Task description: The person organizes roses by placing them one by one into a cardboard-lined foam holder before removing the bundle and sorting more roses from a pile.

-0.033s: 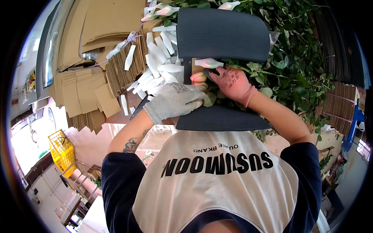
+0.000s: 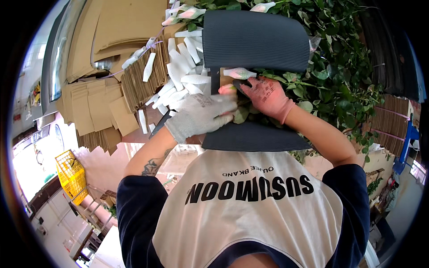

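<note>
My left hand [image 2: 201, 114], in a pale grey knit glove, reaches in from the left beside a pink rose [image 2: 227, 89]. Its fingertips are smeared by motion at the bloom, so their grip is unclear. Just right of the rose, my right hand [image 2: 269, 97] wears a pink-red glove, its fingers curled closed; what they hold is hidden. Green leaves [image 2: 241, 114] show between and below the hands. A white foam net sleeve [image 2: 239, 73] lies just above the right fingertips. Both hands work between two black ribbed pads, a far one [image 2: 255, 41] and a near one [image 2: 254, 136].
White net sleeves [image 2: 179, 67] are heaped left of the far pad. Beyond them lie cardboard stacks [image 2: 91, 105]. Leafy stems [image 2: 333, 76] cover the right side, and several sleeved blooms [image 2: 192, 12] lie at the far edge. A yellow crate [image 2: 70, 176] stands lower left.
My left fingers have shifted slightly at the rose and now look blurred. The right hand stays in place.
</note>
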The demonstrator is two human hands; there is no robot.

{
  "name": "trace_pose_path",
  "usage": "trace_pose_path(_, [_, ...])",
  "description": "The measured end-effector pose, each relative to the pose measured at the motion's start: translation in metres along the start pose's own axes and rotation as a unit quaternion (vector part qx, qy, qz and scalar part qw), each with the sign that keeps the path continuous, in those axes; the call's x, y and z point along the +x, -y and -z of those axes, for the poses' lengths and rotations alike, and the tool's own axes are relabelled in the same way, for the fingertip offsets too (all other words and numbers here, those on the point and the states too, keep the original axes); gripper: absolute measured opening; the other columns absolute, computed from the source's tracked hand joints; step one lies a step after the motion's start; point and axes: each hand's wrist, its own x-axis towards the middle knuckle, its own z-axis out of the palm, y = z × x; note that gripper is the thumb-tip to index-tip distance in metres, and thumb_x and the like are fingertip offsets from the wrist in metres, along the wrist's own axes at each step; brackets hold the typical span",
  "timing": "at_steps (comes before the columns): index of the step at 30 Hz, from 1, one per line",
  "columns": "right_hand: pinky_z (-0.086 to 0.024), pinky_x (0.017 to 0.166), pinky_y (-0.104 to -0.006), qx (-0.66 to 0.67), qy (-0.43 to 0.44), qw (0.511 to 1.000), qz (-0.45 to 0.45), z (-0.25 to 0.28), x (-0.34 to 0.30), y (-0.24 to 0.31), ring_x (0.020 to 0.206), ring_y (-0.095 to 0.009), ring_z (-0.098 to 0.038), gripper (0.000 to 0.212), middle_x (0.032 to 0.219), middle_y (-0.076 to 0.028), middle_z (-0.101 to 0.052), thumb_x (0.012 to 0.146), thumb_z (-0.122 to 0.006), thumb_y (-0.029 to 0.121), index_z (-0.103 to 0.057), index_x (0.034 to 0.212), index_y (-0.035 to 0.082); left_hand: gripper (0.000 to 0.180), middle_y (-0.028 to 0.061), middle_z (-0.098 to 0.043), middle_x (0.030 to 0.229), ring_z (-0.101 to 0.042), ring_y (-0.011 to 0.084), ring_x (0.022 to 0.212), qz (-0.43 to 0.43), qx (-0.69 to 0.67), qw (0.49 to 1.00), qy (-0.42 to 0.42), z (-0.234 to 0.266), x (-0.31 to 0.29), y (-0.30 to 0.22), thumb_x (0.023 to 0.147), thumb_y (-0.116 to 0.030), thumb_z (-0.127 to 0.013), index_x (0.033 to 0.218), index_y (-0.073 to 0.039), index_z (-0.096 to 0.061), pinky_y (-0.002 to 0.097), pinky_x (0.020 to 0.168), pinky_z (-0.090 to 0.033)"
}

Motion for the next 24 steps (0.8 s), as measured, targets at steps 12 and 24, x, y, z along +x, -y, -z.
trace_pose_path(12, [-0.050, 0.069, -0.0402, -0.060, 0.024, 0.992, -0.109, 0.016, 0.012, -0.004, 0.085, -0.026, -0.063, 0.041, 0.100, -0.008, -0.062, 0.076, -0.064, 0.023, -0.059, 0.115, 0.010, 0.036, 0.0105, -0.066, 0.106, -0.067, 0.0271, 0.087, 0.033, 0.054, 0.998, -0.010, -0.013, 0.006, 0.002, 0.090, -0.038, -0.049, 0.115, -0.015, -0.061, 0.0422, 0.073, -0.052])
trace_pose_path(24, [-0.045, 0.089, -0.0426, 0.025, -0.019, 0.997, -0.072, 0.011, 0.021, -0.003, 0.110, -0.032, -0.051, 0.044, 0.120, -0.012, -0.053, 0.078, -0.064, 0.019, -0.057, 0.120, 0.008, 0.035, 0.0075, -0.066, 0.108, -0.067, 0.0252, 0.087, 0.047, 0.044, 0.998, 0.001, -0.011, 0.004, 0.000, 0.090, -0.037, -0.050, 0.116, -0.016, -0.061, 0.0408, 0.073, -0.053])
